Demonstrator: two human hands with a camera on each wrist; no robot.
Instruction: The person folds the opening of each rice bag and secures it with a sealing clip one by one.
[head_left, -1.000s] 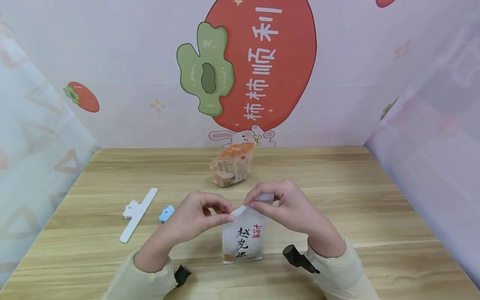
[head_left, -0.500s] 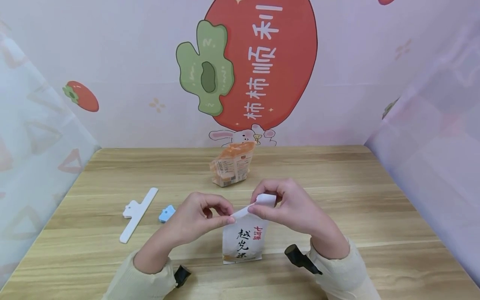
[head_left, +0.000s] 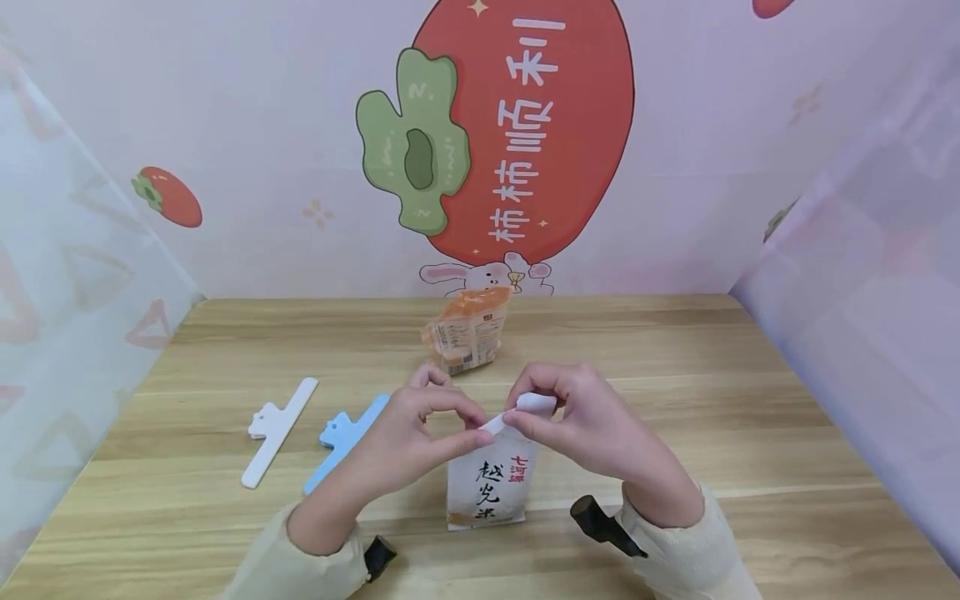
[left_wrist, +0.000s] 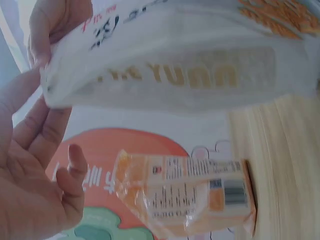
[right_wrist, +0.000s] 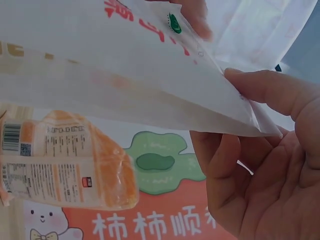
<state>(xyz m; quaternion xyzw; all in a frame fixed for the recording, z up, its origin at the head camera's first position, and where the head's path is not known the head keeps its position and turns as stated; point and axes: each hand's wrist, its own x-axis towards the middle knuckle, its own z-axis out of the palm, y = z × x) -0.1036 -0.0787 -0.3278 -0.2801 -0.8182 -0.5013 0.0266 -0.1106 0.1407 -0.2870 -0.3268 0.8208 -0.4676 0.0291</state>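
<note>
A white rice bag point(head_left: 489, 483) with black and red characters stands upright on the table, its top edge folded over. My left hand point(head_left: 420, 429) pinches the left part of that fold between thumb and fingers. On the right part, my right hand point(head_left: 581, 417) pinches the fold, and a white flap sticks up beside its fingers. The left wrist view shows the bag's side point(left_wrist: 175, 75) close up, with the left thumb and fingertips at its top end. In the right wrist view the right thumb lies on one face of the bag point(right_wrist: 150, 65), fingers behind.
An orange and clear printed package point(head_left: 468, 332) stands behind the bag. To the left lie a white bag clip point(head_left: 279, 433) and a blue bag clip point(head_left: 345, 437), the latter partly hidden by the left forearm. A printed cloth backdrop point(head_left: 300, 150) rises behind the table.
My left hand has shifted right along the bag's top, uncovering more of the blue clip. The top edge has gone from loosely raised to folded over, with the right hand slightly further right.
</note>
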